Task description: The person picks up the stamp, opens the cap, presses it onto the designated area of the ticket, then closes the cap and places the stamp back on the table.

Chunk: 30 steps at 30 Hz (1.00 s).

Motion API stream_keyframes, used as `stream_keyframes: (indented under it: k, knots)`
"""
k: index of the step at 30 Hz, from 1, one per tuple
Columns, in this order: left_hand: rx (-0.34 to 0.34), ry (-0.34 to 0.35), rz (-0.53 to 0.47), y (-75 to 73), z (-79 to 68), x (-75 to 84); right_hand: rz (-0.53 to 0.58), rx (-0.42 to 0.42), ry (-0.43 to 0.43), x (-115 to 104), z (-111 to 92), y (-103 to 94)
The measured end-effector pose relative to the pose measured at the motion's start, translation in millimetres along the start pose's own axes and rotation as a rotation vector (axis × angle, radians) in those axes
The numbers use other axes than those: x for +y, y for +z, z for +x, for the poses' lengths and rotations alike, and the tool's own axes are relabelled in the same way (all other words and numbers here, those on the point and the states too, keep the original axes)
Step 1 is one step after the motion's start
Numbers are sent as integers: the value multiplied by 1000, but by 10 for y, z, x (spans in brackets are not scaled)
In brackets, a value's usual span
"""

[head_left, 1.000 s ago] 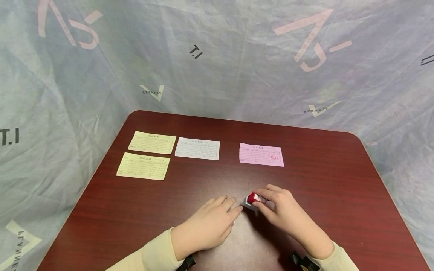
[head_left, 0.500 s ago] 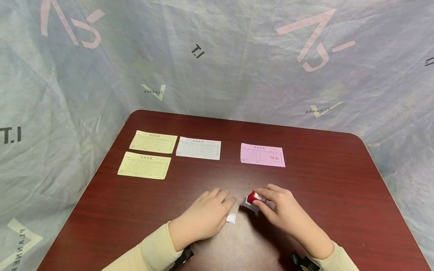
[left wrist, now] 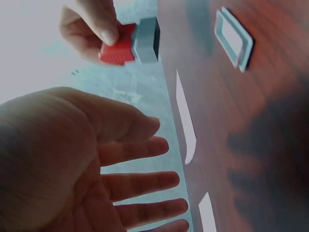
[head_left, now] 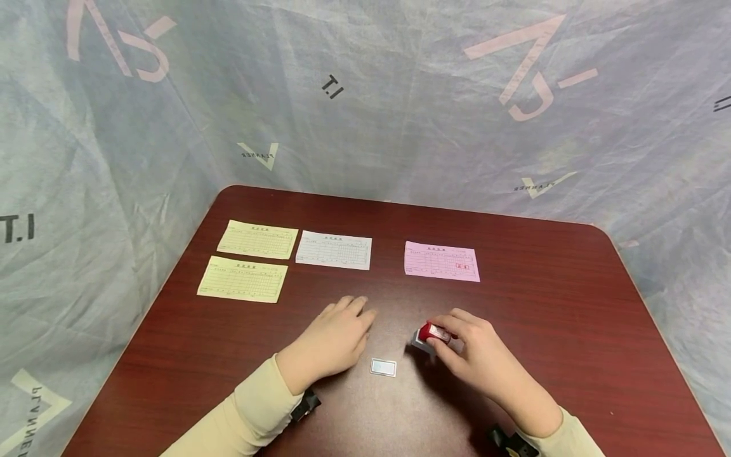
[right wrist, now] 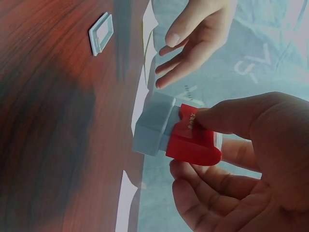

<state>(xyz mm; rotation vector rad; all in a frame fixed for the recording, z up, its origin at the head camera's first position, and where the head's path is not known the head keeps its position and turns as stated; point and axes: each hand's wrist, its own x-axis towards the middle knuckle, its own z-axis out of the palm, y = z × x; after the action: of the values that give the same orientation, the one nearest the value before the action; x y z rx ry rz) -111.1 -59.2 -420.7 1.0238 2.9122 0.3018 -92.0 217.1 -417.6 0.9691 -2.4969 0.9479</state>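
Over the tabletop (head_left: 548, 317), pinching the red stamp (head_left: 428, 333) by its handle (right wrist: 192, 146) with the right hand (head_left: 476, 349), prob keeping the gray end (right wrist: 153, 125) clear. Holding zilch with the loose left hand (head_left: 330, 341), near the upturned cap (head_left: 383, 367).

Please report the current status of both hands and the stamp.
Right hand holds red-grey stamp above table; left hand empty. Small rectangular cover lies on table between hands. Nothing seen blocking either hand.
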Motion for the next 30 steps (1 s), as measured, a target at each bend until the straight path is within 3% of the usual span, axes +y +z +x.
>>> stream_keyframes:
  k: [11, 30]
  knots:
    - [-18, -82, -56, -6, 138, -391, 6, -18, 17, -20, 0, 9]
    - [-26, -250, -45, 16, 258, -847, 12, -22, 10, -20, -3, 17]
